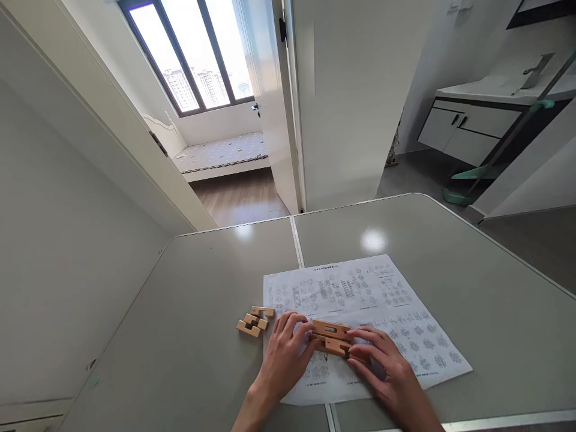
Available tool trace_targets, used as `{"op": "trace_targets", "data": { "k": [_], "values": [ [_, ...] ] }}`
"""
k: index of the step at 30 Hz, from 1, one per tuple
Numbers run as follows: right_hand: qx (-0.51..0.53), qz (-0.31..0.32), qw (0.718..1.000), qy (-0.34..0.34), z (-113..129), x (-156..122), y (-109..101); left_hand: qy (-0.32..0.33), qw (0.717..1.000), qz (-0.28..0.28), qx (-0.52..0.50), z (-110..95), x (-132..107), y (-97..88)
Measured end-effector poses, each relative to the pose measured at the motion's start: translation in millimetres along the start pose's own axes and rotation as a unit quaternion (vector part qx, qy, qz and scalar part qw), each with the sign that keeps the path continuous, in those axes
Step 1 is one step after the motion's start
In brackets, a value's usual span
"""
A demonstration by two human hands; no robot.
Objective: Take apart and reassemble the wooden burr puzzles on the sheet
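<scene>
The bare right hand (389, 366) and left hand (285, 348) grasped a pair of long, notched, light-brown wooden bars (339, 332) by opposite ends, apparently keeping them aligned, over a white rectangular printed paper sheet (353, 309) likely spread beneath the grip for reference, with small tan notched wooden pieces (258, 321) left of it, seemingly within reach.

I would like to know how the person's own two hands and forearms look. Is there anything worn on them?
The slender-fingered, bare human left hand and the matching right hand wear no visible gloves, rings or watch. The bare left forearm and bare right forearm show no sleeves within the picture. Fingernail details are too small to tell.
</scene>
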State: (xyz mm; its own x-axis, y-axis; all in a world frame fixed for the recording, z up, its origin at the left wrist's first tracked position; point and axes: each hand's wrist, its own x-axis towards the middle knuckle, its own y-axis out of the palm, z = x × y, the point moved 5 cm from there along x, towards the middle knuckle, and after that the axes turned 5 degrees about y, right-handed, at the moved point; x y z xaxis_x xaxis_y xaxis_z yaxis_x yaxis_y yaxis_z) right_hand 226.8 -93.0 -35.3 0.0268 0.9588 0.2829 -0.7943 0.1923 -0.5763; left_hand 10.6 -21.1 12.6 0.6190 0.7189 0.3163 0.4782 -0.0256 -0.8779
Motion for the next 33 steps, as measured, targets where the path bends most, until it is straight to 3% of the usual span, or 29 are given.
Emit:
{"op": "trace_targets", "data": {
  "k": [8, 18, 25, 33],
  "values": [
    [0.004, -0.021, 0.999, 0.048, -12.2, 0.9, -16.9, -0.010, 1.000, 0.006, -0.025, -6.2, 8.1, 7.1],
    [-0.021, -0.013, 0.997, 0.079, -16.5, 2.4, -14.6, -0.127, 0.989, 0.079, -0.016, -0.5, 36.9, 26.4],
    [-0.049, -0.076, 0.991, 0.099, -28.8, -1.8, -23.5, -0.126, 0.987, 0.101, -0.024, 2.8, 37.6, 24.6],
    [-0.091, -0.088, 0.989, 0.074, -27.8, 0.5, -22.0, -0.126, 0.983, 0.098, -0.087, 7.1, 36.4, 21.6]
  ]
}}
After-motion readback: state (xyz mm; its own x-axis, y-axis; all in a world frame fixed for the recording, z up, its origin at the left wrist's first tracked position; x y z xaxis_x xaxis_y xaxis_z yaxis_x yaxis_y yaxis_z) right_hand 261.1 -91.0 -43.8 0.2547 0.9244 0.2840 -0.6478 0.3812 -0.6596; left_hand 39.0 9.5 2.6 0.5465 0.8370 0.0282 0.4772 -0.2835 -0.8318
